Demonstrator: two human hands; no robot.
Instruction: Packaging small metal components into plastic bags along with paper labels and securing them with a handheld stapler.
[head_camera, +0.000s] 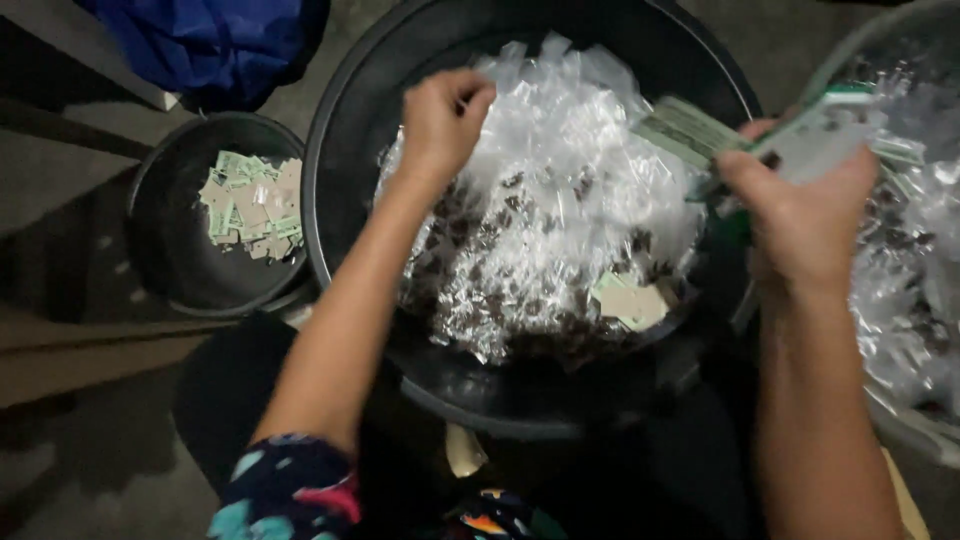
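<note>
Step in hand, as judged: picking one clear packet out of the heap while paper slips are held ready. Left hand (443, 118): fingers pinched shut on a clear plastic packet (505, 85) at the top of the packet heap (560, 230) in the large black basin (345, 150) beneath it; right hand (800, 205): closed around a stack of green-and-white paper slips (690, 130). Next move calls for lifting one packet free without dragging neighbours. Left of the left hand: small black tub (165, 260) holding loose slips (252, 205); beyond the right hand: a second bowl of packets (915, 260).
</note>
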